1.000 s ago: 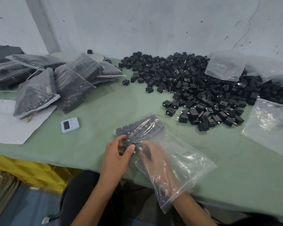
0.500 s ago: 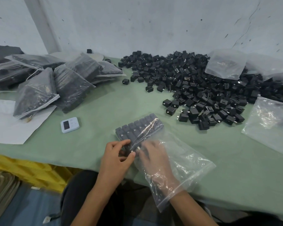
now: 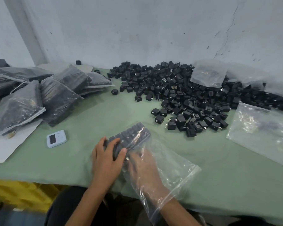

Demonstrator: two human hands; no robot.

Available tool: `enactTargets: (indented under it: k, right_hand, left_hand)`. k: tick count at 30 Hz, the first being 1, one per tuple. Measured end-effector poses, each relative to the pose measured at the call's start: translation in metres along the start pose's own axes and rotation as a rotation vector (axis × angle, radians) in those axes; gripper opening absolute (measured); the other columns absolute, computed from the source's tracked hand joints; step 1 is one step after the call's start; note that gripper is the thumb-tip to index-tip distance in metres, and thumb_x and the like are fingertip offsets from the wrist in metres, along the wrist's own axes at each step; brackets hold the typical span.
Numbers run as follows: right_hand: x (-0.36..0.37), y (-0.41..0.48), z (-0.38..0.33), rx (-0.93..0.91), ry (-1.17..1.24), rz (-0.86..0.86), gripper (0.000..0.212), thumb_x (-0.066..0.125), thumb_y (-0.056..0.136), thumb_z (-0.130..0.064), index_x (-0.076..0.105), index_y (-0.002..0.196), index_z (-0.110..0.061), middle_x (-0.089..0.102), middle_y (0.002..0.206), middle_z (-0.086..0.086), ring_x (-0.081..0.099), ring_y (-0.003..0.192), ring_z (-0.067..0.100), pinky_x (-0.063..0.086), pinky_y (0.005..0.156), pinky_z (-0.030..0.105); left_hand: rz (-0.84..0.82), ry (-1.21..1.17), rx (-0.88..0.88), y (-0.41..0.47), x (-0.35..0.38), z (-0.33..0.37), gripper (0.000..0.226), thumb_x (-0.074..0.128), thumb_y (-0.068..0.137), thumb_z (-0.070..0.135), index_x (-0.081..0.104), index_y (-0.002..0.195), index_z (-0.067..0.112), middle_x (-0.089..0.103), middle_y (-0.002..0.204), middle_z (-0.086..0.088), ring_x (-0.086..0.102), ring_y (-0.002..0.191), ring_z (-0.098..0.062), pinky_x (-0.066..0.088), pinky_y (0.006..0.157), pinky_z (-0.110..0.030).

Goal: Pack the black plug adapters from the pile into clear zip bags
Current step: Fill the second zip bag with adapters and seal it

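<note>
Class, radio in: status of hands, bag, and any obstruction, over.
Left hand grips adapter block. Right hand inside clear zip bag, fingers blurred. Nothing in the way; loose pile beyond.

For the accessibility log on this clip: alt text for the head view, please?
A person's right hand is inside a clear zip bag on a green table, while the left hand holds a neat block of black plug adapters partly under the plastic. A loose pile of adapters lies beyond; filled bags sit at left.

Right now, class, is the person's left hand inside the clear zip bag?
No, the left hand lies bare outside the clear zip bag; the right hand is inside it.
</note>
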State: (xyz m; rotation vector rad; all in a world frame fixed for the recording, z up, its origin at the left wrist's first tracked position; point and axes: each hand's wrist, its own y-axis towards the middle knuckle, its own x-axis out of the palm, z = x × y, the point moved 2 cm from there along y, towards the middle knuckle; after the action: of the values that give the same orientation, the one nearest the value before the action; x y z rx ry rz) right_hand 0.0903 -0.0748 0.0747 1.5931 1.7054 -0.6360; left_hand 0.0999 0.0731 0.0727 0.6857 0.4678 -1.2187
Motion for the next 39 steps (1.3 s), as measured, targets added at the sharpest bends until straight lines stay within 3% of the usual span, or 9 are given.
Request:
enactTargets:
  k: [5,7,10,12,16,22,30,34,39]
  right_hand:
    - [-0.014,-0.010,-0.003,-0.026,0.091,-0.038,0.027,0.051,0.093,-0.039,0.073,0.106,-0.030,0.069,0.102,-0.011,0.065,0.091,-0.005,0.043,0.071,0.001]
    - [-0.021,-0.015,-0.002,-0.155,-0.205,-0.095,0.039,0.046,0.095,-0.041,0.068,0.125,-0.028,0.068,0.123,-0.006,0.062,0.113,0.004,0.046,0.095,0.014]
    - [-0.034,-0.034,0.021,-0.289,-0.292,-0.322,0.050,0.041,0.106,-0.025,0.031,0.155,-0.018,0.028,0.161,0.006,0.028,0.147,0.021,0.019,0.121,0.032]
    - [-0.076,-0.060,0.037,-0.316,-0.059,-0.365,0.032,0.049,0.103,-0.025,0.057,0.133,-0.021,0.052,0.142,0.000,0.047,0.132,0.016,0.034,0.116,0.039]
    - [-0.178,-0.078,0.058,-0.114,0.207,-0.702,0.019,0.059,0.093,-0.018,0.072,0.106,-0.023,0.073,0.101,-0.011,0.066,0.098,0.001,0.050,0.089,0.019]
    - [-0.205,0.030,0.106,0.097,-0.104,0.020,0.018,0.060,0.097,-0.020,0.067,0.111,-0.030,0.065,0.110,-0.008,0.062,0.101,0.017,0.048,0.088,0.028]
    - [-0.164,0.066,0.148,0.207,-0.306,0.095,0.018,0.064,0.088,-0.019,0.046,0.091,-0.021,0.049,0.100,-0.002,0.056,0.093,0.026,0.042,0.075,0.035]
    - [-0.176,0.044,0.148,0.308,-0.108,0.085,0.036,0.065,0.087,-0.028,0.055,0.122,-0.027,0.050,0.120,-0.003,0.055,0.104,0.020,0.047,0.087,0.034]
    - [-0.201,-0.023,0.140,0.383,0.517,0.247,0.016,0.059,0.092,-0.012,0.073,0.090,-0.020,0.067,0.087,0.005,0.054,0.063,0.013,0.045,0.060,0.025]
  left_hand:
    - [-0.030,0.037,-0.076,0.011,0.002,0.002,0.043,0.068,0.086,0.047,0.056,0.128,0.045,0.032,0.156,-0.005,0.029,0.144,-0.025,0.023,0.119,-0.044]
    - [-0.018,0.037,-0.080,0.011,0.002,0.004,0.044,0.070,0.085,0.044,0.058,0.127,0.042,0.034,0.155,-0.006,0.030,0.144,-0.025,0.024,0.120,-0.045]
    - [-0.010,0.041,-0.084,0.012,0.002,0.004,0.045,0.071,0.085,0.042,0.059,0.128,0.039,0.036,0.154,-0.006,0.031,0.144,-0.024,0.024,0.119,-0.044]
    - [-0.004,0.043,-0.086,0.012,0.002,0.004,0.046,0.072,0.085,0.041,0.060,0.129,0.038,0.036,0.154,-0.006,0.031,0.144,-0.024,0.024,0.119,-0.043]
    - [-0.008,0.040,-0.097,0.013,0.005,0.001,0.048,0.073,0.084,0.041,0.061,0.130,0.036,0.035,0.155,-0.005,0.031,0.143,-0.024,0.023,0.119,-0.042]
    - [-0.010,0.025,-0.090,0.015,0.004,-0.001,0.047,0.075,0.084,0.039,0.062,0.129,0.035,0.036,0.154,-0.007,0.033,0.143,-0.025,0.025,0.118,-0.042]
    - [-0.008,0.007,-0.085,0.015,0.006,-0.004,0.050,0.075,0.084,0.038,0.060,0.132,0.032,0.036,0.155,-0.007,0.033,0.143,-0.024,0.026,0.118,-0.041]
    - [-0.022,-0.001,-0.082,0.015,0.006,-0.005,0.051,0.075,0.085,0.038,0.060,0.133,0.031,0.034,0.155,-0.008,0.031,0.144,-0.024,0.025,0.119,-0.040]
    - [-0.025,-0.008,-0.070,0.014,0.007,-0.006,0.050,0.074,0.085,0.038,0.059,0.133,0.032,0.034,0.155,-0.009,0.030,0.143,-0.023,0.023,0.118,-0.037]
